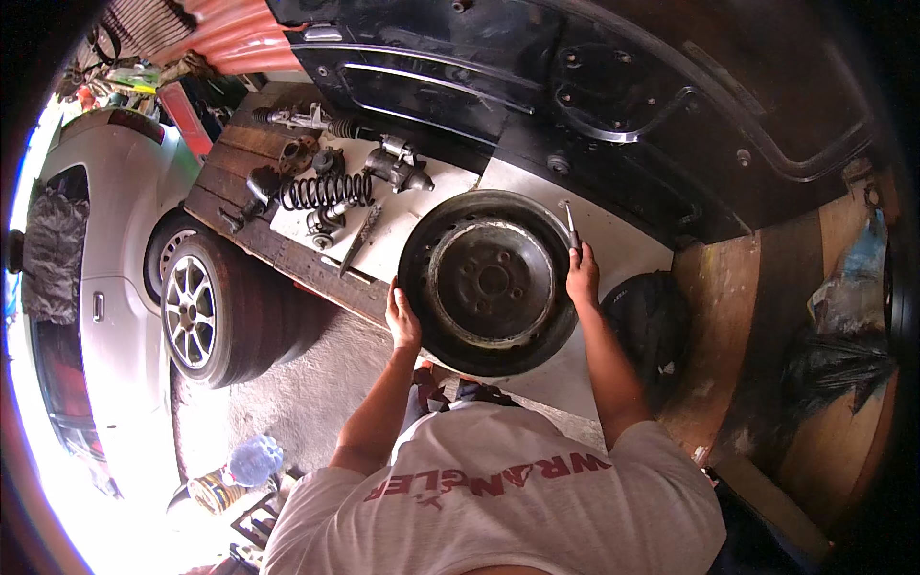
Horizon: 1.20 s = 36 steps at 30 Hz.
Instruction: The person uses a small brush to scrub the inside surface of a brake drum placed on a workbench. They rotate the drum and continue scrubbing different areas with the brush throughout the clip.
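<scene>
A black steel wheel rim (494, 280) with a worn, scuffed inner ring lies in front of me at the bench's front side, no tyre on it. My left hand (403, 318) rests along the rim's left edge, fingers stretched upward against it. On the opposite side my right hand (582, 280) is closed round the dark handle of a screwdriver (572, 225), its thin metal shaft pointing away from me. That hand is against the rim's right edge. Left of the rim, a coil spring (328, 191) and a starter motor (398, 167) lie on a white sheet.
Car parts crowd the left of the wooden bench (235, 153). A large black panel (460, 86) leans behind it. A black backpack (647, 321) sits right of the rim. To the left stand a tyre with alloy wheel (196, 311), a silver car (120, 240) and a plastic bottle (255, 460).
</scene>
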Each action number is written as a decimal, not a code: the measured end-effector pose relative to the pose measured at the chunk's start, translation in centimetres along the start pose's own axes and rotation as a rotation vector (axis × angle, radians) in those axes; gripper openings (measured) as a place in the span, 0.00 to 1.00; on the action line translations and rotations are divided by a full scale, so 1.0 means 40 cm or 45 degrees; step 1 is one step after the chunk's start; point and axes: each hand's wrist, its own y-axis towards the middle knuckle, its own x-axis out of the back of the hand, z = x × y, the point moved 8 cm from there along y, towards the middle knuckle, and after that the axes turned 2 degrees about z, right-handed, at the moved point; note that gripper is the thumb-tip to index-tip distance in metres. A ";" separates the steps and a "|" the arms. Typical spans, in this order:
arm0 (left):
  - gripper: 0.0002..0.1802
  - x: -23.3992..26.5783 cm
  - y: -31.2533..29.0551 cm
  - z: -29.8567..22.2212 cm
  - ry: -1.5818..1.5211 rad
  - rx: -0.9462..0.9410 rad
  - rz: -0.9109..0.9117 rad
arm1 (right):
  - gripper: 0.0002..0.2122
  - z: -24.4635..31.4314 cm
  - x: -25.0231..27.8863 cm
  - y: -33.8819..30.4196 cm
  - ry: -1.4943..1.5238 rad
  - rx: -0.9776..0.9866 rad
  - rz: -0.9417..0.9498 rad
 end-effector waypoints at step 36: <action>0.40 -0.127 0.039 -0.165 1.082 -0.505 0.392 | 0.17 0.108 0.170 -0.193 -0.145 0.205 0.002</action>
